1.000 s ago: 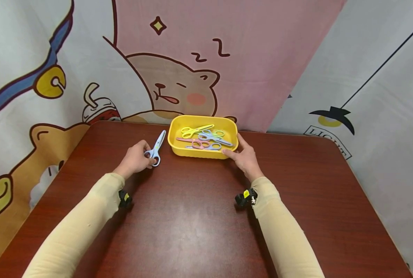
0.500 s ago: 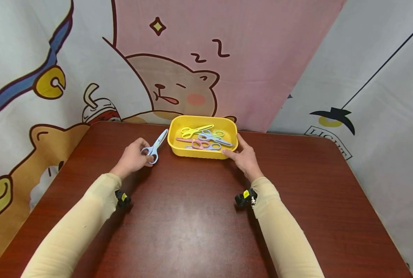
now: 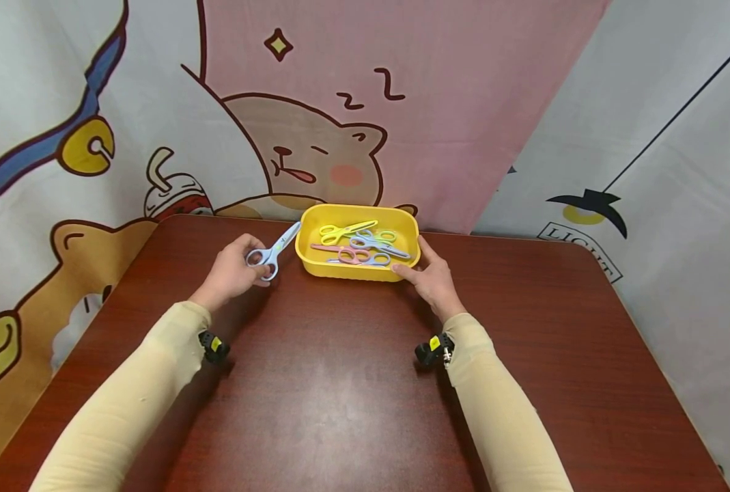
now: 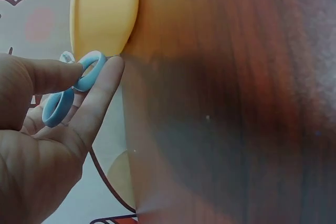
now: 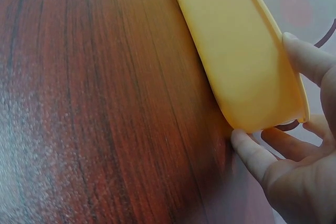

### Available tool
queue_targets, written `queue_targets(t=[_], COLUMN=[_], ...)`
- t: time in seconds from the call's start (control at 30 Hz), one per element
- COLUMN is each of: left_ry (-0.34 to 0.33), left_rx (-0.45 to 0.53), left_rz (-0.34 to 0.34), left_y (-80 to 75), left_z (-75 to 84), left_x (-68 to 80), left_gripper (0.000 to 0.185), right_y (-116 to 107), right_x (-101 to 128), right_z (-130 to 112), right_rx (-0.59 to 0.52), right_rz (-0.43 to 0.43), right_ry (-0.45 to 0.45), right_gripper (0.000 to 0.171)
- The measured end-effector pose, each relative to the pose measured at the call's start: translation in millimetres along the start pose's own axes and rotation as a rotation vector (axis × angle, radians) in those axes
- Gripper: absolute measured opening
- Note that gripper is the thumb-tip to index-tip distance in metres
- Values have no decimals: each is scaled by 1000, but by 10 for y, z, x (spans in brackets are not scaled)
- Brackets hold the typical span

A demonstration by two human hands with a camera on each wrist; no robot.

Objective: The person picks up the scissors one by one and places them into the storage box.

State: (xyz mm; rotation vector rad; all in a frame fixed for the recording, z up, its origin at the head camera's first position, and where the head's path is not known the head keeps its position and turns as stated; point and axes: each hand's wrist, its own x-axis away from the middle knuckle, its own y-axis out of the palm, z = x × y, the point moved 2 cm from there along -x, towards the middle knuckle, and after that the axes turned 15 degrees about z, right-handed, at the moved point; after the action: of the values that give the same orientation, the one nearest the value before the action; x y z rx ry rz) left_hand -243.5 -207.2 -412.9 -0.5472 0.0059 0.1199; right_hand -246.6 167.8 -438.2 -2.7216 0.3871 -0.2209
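My left hand (image 3: pixel 232 268) pinches a pair of light blue scissors (image 3: pixel 286 238) by the finger loops, blades slanting up and right. Their tip overlaps the left rim of a yellow plastic basket (image 3: pixel 340 272) in the head view. Thumb and fingers meet at the blue loops (image 4: pixel 59 107) in the left wrist view. My right hand (image 3: pixel 433 281) grips the basket's right front corner, thumb on the rim and fingers round the end. Inside lie several scissors: a yellow pair (image 3: pixel 338 232), a pink pair (image 3: pixel 354 255), a blue pair (image 3: pixel 382 247) and others partly hidden beneath.
The basket stands at the far edge of a dark red-brown wooden table (image 3: pixel 352 383). Behind the table hangs a cartoon-printed curtain (image 3: pixel 463 102). Each wrist carries a small black camera, the left camera (image 3: pixel 214 347) and the right camera (image 3: pixel 433 350).
My left hand has raised the blue scissors and shifted slightly back and left, while the blades have swung right to the basket's left rim. My right hand and the basket have stayed put.
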Motion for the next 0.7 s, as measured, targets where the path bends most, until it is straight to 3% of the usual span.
queue_targets(t=[0.7], left_ry=[94], left_rx=[-21], left_rz=[-2], left_y=[-5], left_z=[361], left_x=[-101], left_gripper=[36], right_y=[-10], right_x=[-7], right_z=[18], right_rx=[34], right_rz=[-5], right_ry=[-12], right_gripper=[96])
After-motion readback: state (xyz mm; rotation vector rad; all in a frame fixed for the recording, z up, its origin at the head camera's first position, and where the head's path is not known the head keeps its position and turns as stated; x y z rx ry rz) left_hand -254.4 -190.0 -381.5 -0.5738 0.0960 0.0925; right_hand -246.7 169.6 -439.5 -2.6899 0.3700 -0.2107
